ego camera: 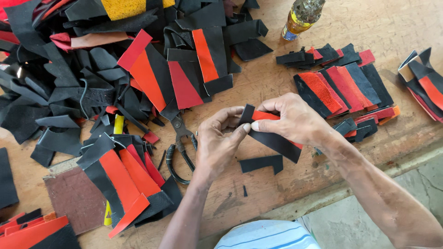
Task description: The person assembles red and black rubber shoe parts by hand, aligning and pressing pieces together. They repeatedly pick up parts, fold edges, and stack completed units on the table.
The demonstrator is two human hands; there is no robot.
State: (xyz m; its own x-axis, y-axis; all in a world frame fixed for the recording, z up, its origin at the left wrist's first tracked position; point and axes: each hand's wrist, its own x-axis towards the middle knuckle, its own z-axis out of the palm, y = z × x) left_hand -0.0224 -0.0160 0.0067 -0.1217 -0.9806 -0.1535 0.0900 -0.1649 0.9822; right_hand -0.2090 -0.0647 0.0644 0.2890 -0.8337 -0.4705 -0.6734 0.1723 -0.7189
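A: Black-and-red strip [272,136] — where is it held?

B: Above the tabletop [323,175], pinched by both hands: left hand [217,143], right hand [293,120].

A: What could be risked?

B: The layers might be misaligned if the pinch loosens; scissors [181,147] lie near.

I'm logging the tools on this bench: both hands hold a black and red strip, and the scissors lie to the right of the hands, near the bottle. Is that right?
Not quite. In the head view the scissors lie to the left of the left hand, away from the bottle. Both hands, with the right hand, do hold the black and red strip.
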